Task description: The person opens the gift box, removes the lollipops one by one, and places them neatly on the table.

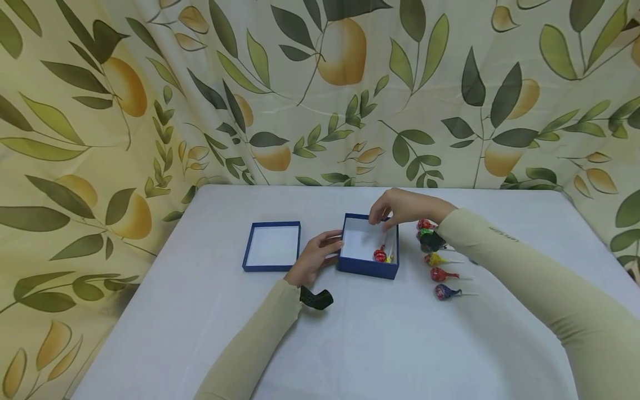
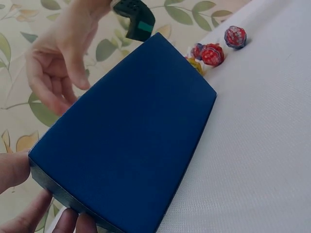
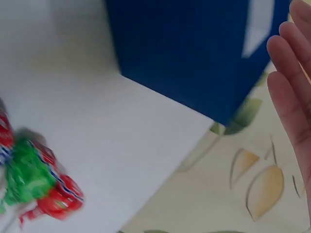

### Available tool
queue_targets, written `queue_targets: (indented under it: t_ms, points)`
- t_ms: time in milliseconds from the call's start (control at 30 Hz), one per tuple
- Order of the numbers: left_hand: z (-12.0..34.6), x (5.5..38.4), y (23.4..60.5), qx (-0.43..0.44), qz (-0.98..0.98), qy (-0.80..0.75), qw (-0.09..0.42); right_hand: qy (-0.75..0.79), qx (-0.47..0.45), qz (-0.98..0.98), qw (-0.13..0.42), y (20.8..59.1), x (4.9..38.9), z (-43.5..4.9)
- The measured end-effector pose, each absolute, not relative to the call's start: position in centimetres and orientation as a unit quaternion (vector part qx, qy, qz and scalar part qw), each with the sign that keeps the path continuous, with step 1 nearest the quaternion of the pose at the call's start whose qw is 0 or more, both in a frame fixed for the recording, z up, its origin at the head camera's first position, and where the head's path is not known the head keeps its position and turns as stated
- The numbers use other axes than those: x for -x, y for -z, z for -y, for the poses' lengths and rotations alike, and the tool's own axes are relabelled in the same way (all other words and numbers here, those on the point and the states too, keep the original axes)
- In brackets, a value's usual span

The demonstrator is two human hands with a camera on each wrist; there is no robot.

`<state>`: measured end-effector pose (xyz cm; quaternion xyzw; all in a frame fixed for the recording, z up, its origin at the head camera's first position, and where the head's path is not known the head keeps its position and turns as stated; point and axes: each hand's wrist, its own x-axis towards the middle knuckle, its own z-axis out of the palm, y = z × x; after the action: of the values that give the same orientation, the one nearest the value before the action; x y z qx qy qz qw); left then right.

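Observation:
A blue box [image 1: 370, 269] with a white inside stands without its lid in front of the person. In it lie a red-wrapped lollipop [image 1: 380, 254] and a yellow one [image 1: 389, 258], near the front right corner. Fingers of the left hand [image 1: 311, 258] rest against the box's left wall; the left wrist view shows the thumb and fingertips at that edge. Above the box's back right part hovers the right hand [image 1: 405, 206], fingers bent loosely downward. Nothing shows between those fingers in the left wrist view, where the right hand [image 2: 63, 58] appears beyond the rim.
The blue-edged lid [image 1: 272, 270] lies left of the box, its white inside up. Right of the box, several wrapped lollipops form a column, among them a yellow one [image 1: 435, 259], a red one [image 1: 442, 274] and a purple one [image 1: 446, 292]. A patterned curtain [image 1: 310, 128] hangs behind the white table [image 1: 380, 344].

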<state>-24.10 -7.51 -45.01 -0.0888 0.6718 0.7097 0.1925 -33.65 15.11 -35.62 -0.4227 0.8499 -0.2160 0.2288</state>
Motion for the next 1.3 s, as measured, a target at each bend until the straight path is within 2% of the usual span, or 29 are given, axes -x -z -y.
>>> queue_targets:
  t_ms: [133,367,667,1300]
  points:
    - [7.5,24.0,45.0,0.087,-0.671,-0.711,0.191,0.211,0.422,-0.853,0.225,35.6,33.8,-15.2]
    - [7.6,23.9,45.2,0.081,-0.674,-0.71,0.188,0.192,0.43,-0.836,0.28,37.4,33.8,-14.5]
    - [7.6,24.0,45.3,0.078,-0.672,-0.712,0.189,0.16,0.427,-0.829,0.325,38.9,33.2,-13.9]
    - [7.5,24.0,44.9,0.089,-0.675,-0.708,0.186,0.147,0.446,-0.841,0.268,40.6,33.1,-13.5]
